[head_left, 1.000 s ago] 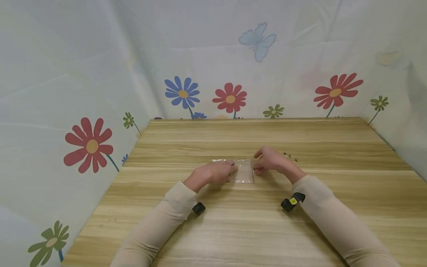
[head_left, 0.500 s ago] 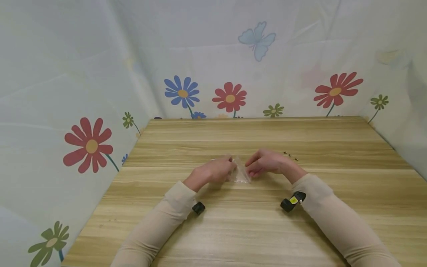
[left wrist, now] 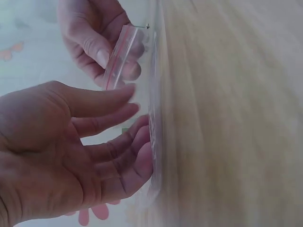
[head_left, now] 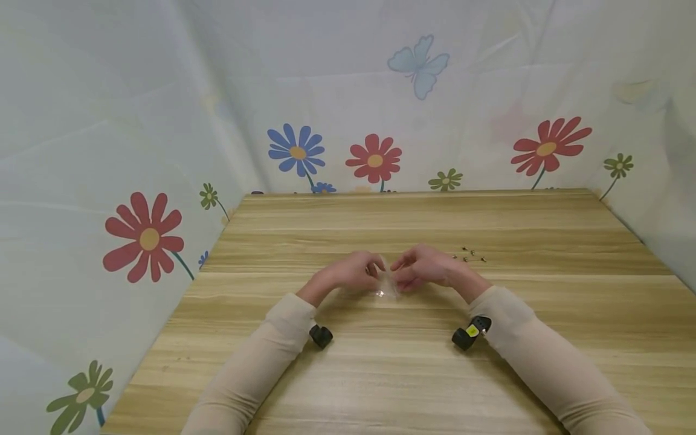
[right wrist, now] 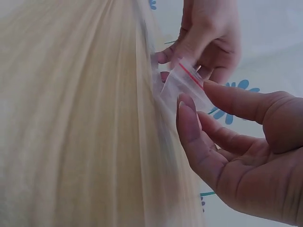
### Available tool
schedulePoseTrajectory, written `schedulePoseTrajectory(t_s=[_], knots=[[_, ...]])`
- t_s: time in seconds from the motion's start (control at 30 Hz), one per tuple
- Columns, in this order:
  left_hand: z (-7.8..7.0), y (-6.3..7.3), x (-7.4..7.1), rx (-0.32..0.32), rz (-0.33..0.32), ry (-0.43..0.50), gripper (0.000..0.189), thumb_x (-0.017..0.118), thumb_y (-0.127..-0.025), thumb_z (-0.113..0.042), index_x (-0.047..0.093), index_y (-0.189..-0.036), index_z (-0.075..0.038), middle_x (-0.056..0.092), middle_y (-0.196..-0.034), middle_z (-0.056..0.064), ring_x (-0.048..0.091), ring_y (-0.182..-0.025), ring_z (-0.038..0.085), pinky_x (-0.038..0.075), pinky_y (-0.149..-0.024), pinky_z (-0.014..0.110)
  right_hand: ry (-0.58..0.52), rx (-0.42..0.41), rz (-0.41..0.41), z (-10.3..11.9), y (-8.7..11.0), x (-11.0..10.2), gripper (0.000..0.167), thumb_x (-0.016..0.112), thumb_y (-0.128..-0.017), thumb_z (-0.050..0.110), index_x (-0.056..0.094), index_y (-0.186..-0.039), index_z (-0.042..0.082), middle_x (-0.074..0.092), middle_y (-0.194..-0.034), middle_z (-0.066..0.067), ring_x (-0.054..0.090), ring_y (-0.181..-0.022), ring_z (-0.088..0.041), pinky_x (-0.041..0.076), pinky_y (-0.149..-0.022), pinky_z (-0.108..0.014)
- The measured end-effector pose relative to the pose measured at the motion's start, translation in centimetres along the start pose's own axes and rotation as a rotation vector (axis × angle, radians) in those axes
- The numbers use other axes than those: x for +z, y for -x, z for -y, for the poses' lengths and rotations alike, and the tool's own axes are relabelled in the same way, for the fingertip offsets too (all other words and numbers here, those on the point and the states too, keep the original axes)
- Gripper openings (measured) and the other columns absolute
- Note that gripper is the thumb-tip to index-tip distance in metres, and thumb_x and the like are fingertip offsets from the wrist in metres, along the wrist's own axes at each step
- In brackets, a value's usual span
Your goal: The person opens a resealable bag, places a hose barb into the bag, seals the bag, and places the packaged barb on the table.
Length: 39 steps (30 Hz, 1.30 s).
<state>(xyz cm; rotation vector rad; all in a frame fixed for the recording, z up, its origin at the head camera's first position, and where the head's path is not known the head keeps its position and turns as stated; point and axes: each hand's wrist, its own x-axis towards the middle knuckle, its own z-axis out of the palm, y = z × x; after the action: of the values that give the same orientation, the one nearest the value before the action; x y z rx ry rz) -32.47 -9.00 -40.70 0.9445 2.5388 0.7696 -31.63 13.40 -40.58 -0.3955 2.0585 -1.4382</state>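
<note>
A small clear zip-lock bag (head_left: pixel 387 289) with a red strip along its mouth lies between both hands near the middle of the wooden table. My right hand (head_left: pixel 426 266) pinches the bag's mouth edge between thumb and fingers, and that end is lifted and bent up from the tabletop. In the left wrist view the raised edge of the bag (left wrist: pixel 118 56) shows its red line. My left hand (head_left: pixel 350 272) rests lower fingertips on the flat part of the bag, its thumb and forefinger stretched out and apart from the plastic.
Several small dark metal pieces, screw-like, (head_left: pixel 472 253) lie on the table (head_left: pixel 348 374) just behind the right wrist. A flower-printed cloth (head_left: pixel 462 145) hangs behind and at the sides of the table. Each wrist wears a small black camera (head_left: pixel 472 332).
My right hand has moved left, taken the bag's right edge and folded it up toward the left hand. The left hand has shifted slightly, its thumb and forefinger now spread.
</note>
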Motion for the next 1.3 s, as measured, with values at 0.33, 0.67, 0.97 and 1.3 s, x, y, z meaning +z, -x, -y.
schedulePoseTrajectory(t_s=[0.33,0.67,0.97,1.3], knots=[[-0.3,0.3,-0.4,-0.105,0.045,0.388,0.024,0.048,-0.107,-0.015,0.066,-0.107,0.001,0.064,-0.096,0.014,0.052,-0.072,0.022,0.041,-0.057,0.031,-0.026,0.005,-0.009,0.3,-0.1,0.5,0.032,0.064,-0.097,0.003,0.057,-0.124,-0.011,0.066,-0.102,-0.019,0.067,-0.088,-0.023,0.058,-0.082,-0.039],[-0.4,0.4,-0.4,-0.175,0.021,0.457,0.023,0.050,-0.107,-0.026,0.064,-0.106,-0.008,0.068,-0.103,0.007,0.063,-0.095,0.024,0.047,-0.065,0.033,-0.042,-0.026,-0.015,0.1,-0.3,0.6,0.032,0.066,-0.097,0.009,0.060,-0.124,-0.006,0.065,-0.111,-0.019,0.067,-0.095,-0.027,0.057,-0.082,-0.039],[-0.7,0.4,-0.3,-0.206,-0.029,0.501,0.017,0.044,-0.107,-0.014,0.055,-0.103,-0.002,0.064,-0.089,0.007,0.053,-0.074,0.018,0.040,-0.060,0.032,-0.066,-0.040,-0.017,0.2,-0.2,0.8,0.031,0.065,-0.095,0.003,0.058,-0.122,-0.010,0.062,-0.115,-0.022,0.066,-0.096,-0.029,0.056,-0.086,-0.040],[-0.7,0.1,-0.2,-0.196,-0.004,0.487,0.029,0.043,-0.109,-0.027,0.061,-0.096,-0.007,0.073,-0.088,0.006,0.066,-0.082,0.019,0.037,-0.059,0.034,-0.120,-0.052,0.015,0.1,-0.3,1.1,0.032,0.067,-0.095,0.004,0.058,-0.121,-0.013,0.068,-0.109,-0.021,0.070,-0.094,-0.029,0.056,-0.088,-0.044]])
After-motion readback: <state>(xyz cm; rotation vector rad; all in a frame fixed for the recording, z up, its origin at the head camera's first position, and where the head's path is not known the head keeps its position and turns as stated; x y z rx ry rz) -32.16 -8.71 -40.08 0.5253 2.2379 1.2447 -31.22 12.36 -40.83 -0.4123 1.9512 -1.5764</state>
